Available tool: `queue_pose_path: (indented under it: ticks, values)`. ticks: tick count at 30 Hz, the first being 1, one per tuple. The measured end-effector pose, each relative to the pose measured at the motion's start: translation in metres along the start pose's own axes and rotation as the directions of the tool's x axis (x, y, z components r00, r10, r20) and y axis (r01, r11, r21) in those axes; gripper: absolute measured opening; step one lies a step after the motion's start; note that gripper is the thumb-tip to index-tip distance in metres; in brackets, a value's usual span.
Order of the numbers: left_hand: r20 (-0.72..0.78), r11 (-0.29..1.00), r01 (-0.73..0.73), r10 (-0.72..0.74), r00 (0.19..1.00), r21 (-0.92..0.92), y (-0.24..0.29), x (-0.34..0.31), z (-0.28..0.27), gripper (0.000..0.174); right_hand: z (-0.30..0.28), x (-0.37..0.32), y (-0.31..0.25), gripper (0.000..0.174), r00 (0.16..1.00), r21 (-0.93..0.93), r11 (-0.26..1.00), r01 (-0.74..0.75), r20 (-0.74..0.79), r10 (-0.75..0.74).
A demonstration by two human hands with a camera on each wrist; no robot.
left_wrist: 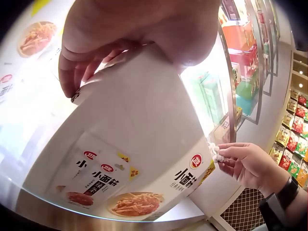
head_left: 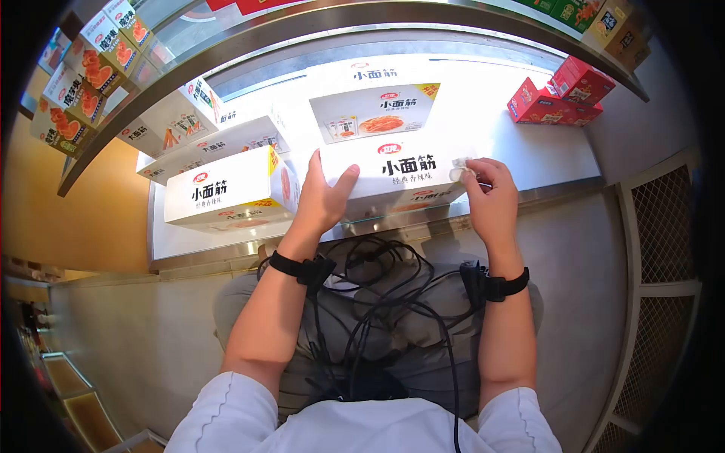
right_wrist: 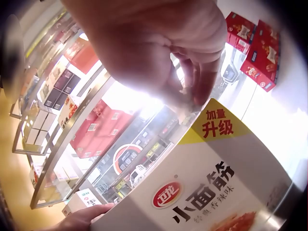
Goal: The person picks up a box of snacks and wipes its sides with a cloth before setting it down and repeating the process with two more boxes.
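A white carton [head_left: 411,167] with black lettering and a red oval logo lies in front of the person on the shelf. At its left end the left hand [head_left: 323,195] grips it, thumb over the top and fingers along the far side, as the left wrist view also shows around the carton [left_wrist: 139,106]. Over the carton's right end, the right hand [head_left: 495,198] pinches a small crumpled whitish piece [head_left: 458,172] between thumb and fingers. It looks like a wad of tissue or film [left_wrist: 215,153]; I cannot tell which. In the right wrist view that hand's fingers are close to the carton's yellow corner [right_wrist: 216,122].
Another white carton [head_left: 219,189] sits at the left, with more behind it. Directly behind the gripped one stands a similar carton [head_left: 375,113]. Red boxes [head_left: 555,102] are at the back right. A metal-edged upper shelf [head_left: 362,30] curves overhead. Black cables [head_left: 377,302] lie across the lap.
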State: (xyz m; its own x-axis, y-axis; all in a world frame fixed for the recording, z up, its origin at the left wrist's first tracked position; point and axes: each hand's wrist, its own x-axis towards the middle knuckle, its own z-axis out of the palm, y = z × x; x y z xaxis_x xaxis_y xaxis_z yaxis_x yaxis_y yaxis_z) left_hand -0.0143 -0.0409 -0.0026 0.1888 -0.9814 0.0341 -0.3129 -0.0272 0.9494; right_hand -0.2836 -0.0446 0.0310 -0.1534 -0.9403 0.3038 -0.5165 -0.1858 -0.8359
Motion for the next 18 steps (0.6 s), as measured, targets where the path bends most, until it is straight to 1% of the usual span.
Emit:
queue_pose_path:
  ticks: [1, 3, 4, 5, 6, 8, 10, 12, 16, 18]
  values:
    - [0.004, 1.0, 0.0, 0.0, 1.0, 0.006, 0.002, -0.001, 0.0, 0.071, -0.004, 0.004, 0.005, 0.018, 1.0, 0.004, 1.0, -0.005, -0.003, 0.005]
    - [0.002, 0.996, -0.015, 0.015, 1.0, 0.085, 0.005, -0.003, -0.002, 0.073, -0.007, 0.008, 0.009, 0.017, 0.998, -0.094, 0.996, 0.007, -0.065, -0.014]
    - [0.0, 0.993, -0.02, 0.021, 1.0, 0.112, 0.006, -0.004, -0.002, 0.073, -0.007, 0.005, 0.007, 0.018, 1.0, -0.168, 0.986, 0.021, 0.016, -0.019]
    - [-0.004, 0.996, -0.017, 0.018, 1.0, 0.09, 0.004, -0.003, -0.002, 0.074, -0.003, 0.002, 0.006, 0.018, 1.0, -0.165, 0.986, 0.021, 0.016, -0.019]
    - [-0.01, 0.998, -0.015, 0.016, 1.0, 0.067, 0.002, -0.002, -0.001, 0.075, 0.001, 0.0, 0.005, 0.018, 0.998, -0.132, 0.991, 0.03, 0.054, -0.023]
    - [-0.017, 0.997, -0.014, 0.015, 1.0, 0.076, -0.002, -0.002, 0.0, 0.075, 0.007, -0.003, 0.0, 0.018, 0.991, -0.07, 0.997, 0.028, 0.136, -0.018]
    - [-0.026, 0.997, -0.011, 0.013, 1.0, 0.083, 0.0, -0.001, -0.001, 0.075, 0.012, -0.005, -0.002, 0.018, 0.99, -0.065, 0.997, 0.028, 0.139, -0.019]
    - [-0.007, 0.99, -0.015, 0.016, 1.0, 0.142, 0.001, -0.001, -0.002, 0.074, 0.014, -0.006, -0.002, 0.018, 0.99, -0.065, 0.998, 0.025, 0.143, -0.015]
    - [-0.006, 0.994, -0.026, 0.027, 1.0, 0.108, 0.002, 0.001, -0.001, 0.072, 0.013, -0.005, -0.004, 0.018, 0.99, -0.05, 0.999, 0.011, 0.142, -0.004]
    - [0.016, 0.997, 0.007, -0.008, 1.0, 0.074, 0.008, -0.002, -0.003, 0.072, 0.013, -0.006, -0.004, 0.018, 0.99, -0.061, 0.998, 0.007, 0.144, 0.002]
